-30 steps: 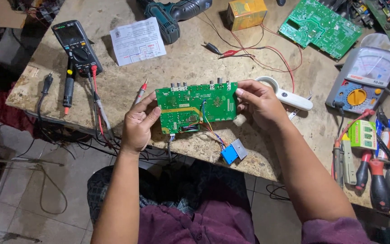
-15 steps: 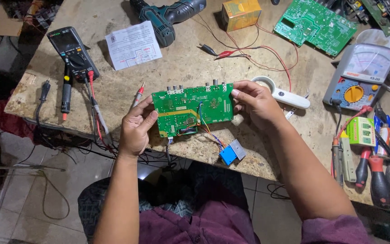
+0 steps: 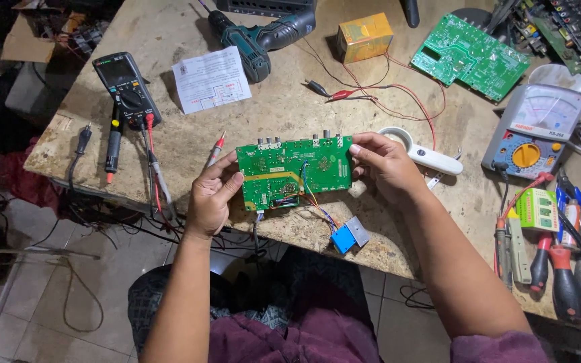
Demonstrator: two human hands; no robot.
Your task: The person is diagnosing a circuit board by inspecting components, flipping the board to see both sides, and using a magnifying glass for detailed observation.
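Note:
I hold a green circuit board (image 3: 295, 170) by both ends, just above the front of the wooden workbench (image 3: 284, 107). My left hand (image 3: 212, 197) grips its left edge with the thumb on top. My right hand (image 3: 386, 163) grips its right edge. Thin coloured wires run from the board's lower side down to a small blue part (image 3: 343, 240) and a grey metal piece (image 3: 357, 231) lying at the bench edge.
A black multimeter (image 3: 126, 87) with red and black probes lies at the left, by a paper sheet (image 3: 210, 79). A cordless drill (image 3: 257, 35), yellow box (image 3: 364, 36) and second green board (image 3: 469, 56) lie behind. A white magnifier (image 3: 422, 154), analog meter (image 3: 534, 130) and screwdrivers (image 3: 563, 279) sit right.
The board and both hands have stayed in much the same grip; the view has shifted slightly, with the board a little lower in the frame.

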